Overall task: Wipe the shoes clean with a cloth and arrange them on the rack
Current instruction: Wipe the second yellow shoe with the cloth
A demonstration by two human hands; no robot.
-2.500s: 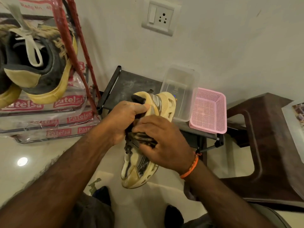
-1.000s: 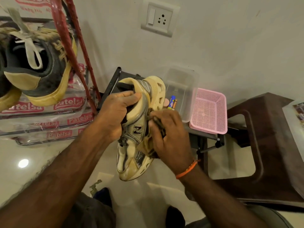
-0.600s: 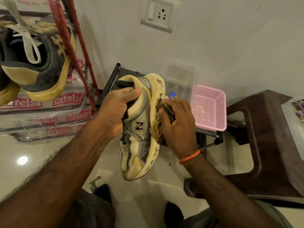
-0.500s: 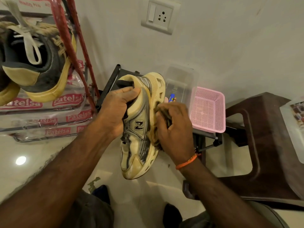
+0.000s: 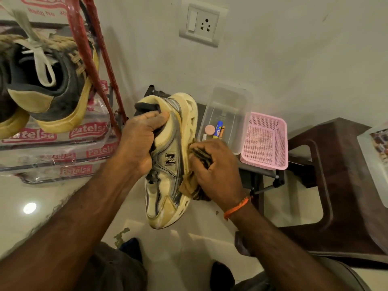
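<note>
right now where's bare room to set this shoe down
Free: the pale floor left of the arms, below the stacked packets, and the pink basket, which looks unfilled. Crowded: the clear tub holds small items; shoes fill the rack.

Probably home: shoe rack (image 5: pixel 88 47), wall socket (image 5: pixel 202 23)

1. The cream sneaker (image 5: pixel 168 164), with a black "N" on its side, is held in the air right of the red rack (image 5: pixel 92 59), toe pointing down.
2. The crumpled brown cloth (image 5: pixel 192 181) touches the sneaker's sole edge.
3. A dark grey sneaker (image 5: pixel 52 89) with yellow sole sits on the rack.
</note>
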